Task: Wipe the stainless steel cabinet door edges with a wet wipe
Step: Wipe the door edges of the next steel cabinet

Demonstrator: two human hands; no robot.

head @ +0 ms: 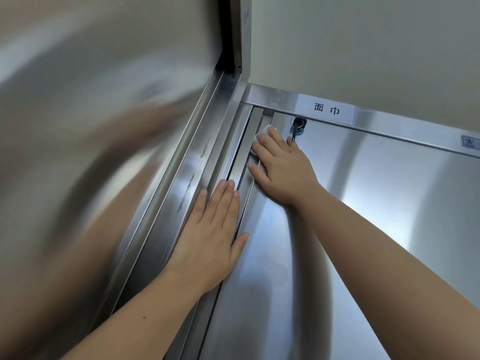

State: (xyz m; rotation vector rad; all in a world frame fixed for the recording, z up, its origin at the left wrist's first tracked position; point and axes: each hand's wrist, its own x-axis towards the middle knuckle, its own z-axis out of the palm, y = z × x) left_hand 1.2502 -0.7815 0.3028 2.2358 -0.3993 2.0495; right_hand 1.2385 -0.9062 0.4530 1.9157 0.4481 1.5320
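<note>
The stainless steel cabinet door (pixel 363 216) fills the right of the head view, its left edge (pixel 249 152) running up to the top frame. My right hand (pixel 283 165) lies flat with straight fingers near the door's upper left corner and presses a white wet wipe (pixel 262 135) against the edge; only a bit of the wipe shows past the fingertips. My left hand (pixel 210 237) rests flat, fingers straight and together, on the vertical steel strip (pixel 181 193) just left of the door edge, lower down.
A key (pixel 298 126) hangs in the door's lock, right of my right hand. A white label with two characters (pixel 326 109) sits on the top frame. Another steel panel (pixel 91 126) stands at the left, a pale wall (pixel 363 48) above.
</note>
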